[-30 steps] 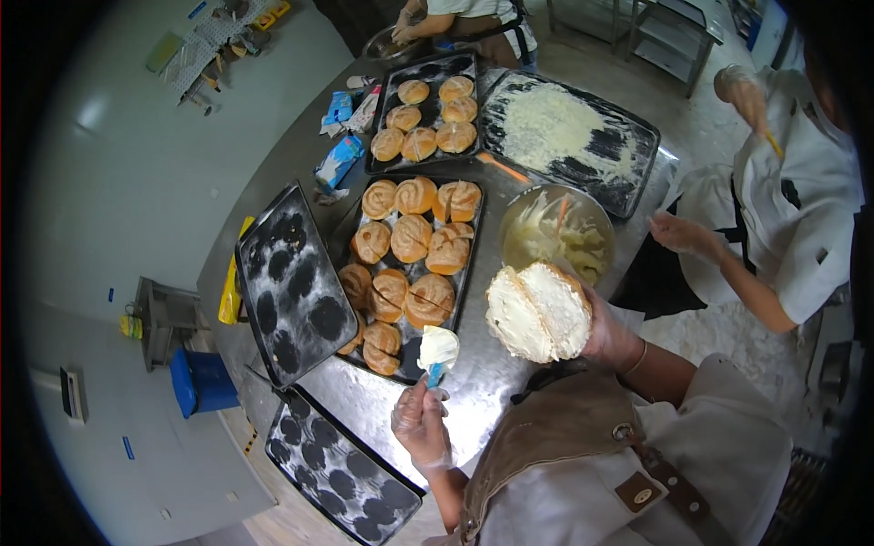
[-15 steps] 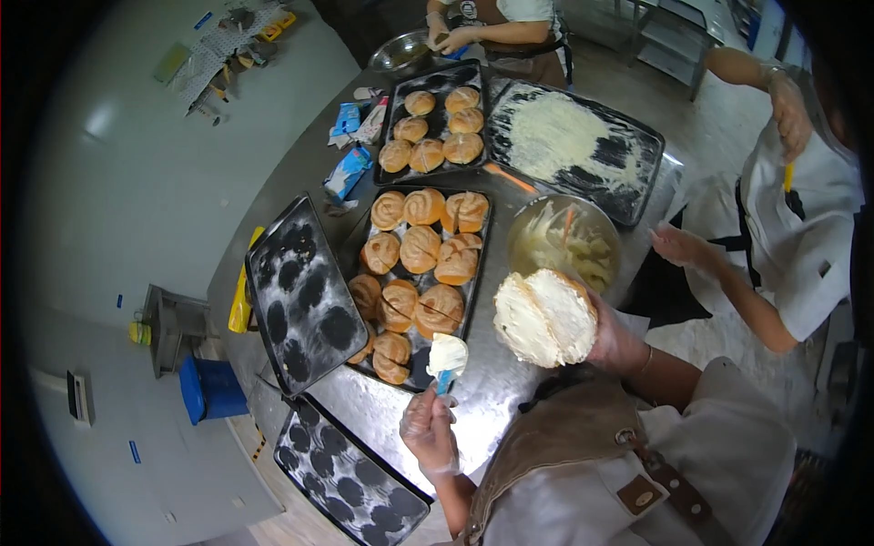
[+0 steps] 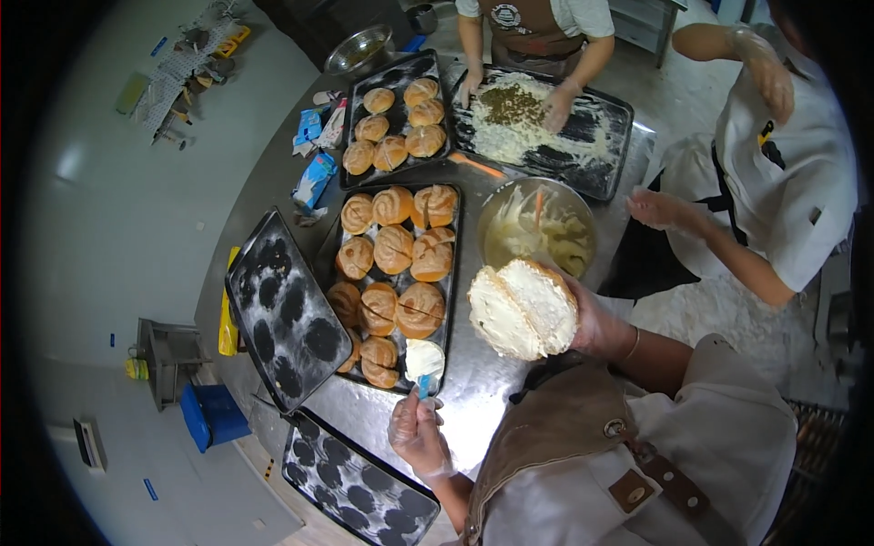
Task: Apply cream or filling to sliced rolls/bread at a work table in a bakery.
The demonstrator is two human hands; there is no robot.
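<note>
My gloved left hand grips a spatula by its blue handle, and a thick lump of white cream covers its blade. That cream-loaded end is over the corner of the tray of buns. To the right, my gloved right hand holds up a split bun, opened out with its cut faces coated in white cream. Part of this hand is hidden behind the bun. Just beyond the bun stands a metal bowl of pale cream with an orange-handled tool in it.
Golden buns, several cut, fill a black tray; another bun tray lies behind. Floury trays overlap at left. Across the table a co-worker's hands touch a powder-covered tray. Another person stands at right.
The view has shifted slightly. A co-worker's hands have come from the metal bowl to the powder tray, where a greenish-brown heap now lies. My hands keep hold of the spatula and bun.
</note>
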